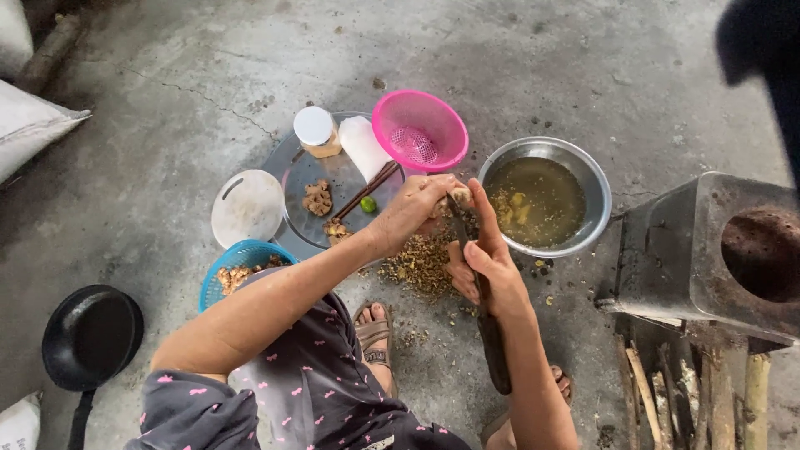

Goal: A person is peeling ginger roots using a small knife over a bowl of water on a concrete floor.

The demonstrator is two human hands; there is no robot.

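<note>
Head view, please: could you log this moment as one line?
left hand: holds small root piece | right hand: grips knife, blade at piece | below: peel pile | beside: steel bowl

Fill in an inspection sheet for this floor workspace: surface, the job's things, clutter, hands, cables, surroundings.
Surface: cracked concrete floor, with a heap of peelings.
Job's things: long knife; small root piece; steel bowl of murky liquid with pieces.
Clutter: round metal tray with jar, chopsticks, lime; pink colander; blue basket; black frying pan.
Hands: left hand grips the root piece; right hand holds the knife.
Cables: nothing seen.
Surroundings: metal wood stove, firewood, sacks.
</note>
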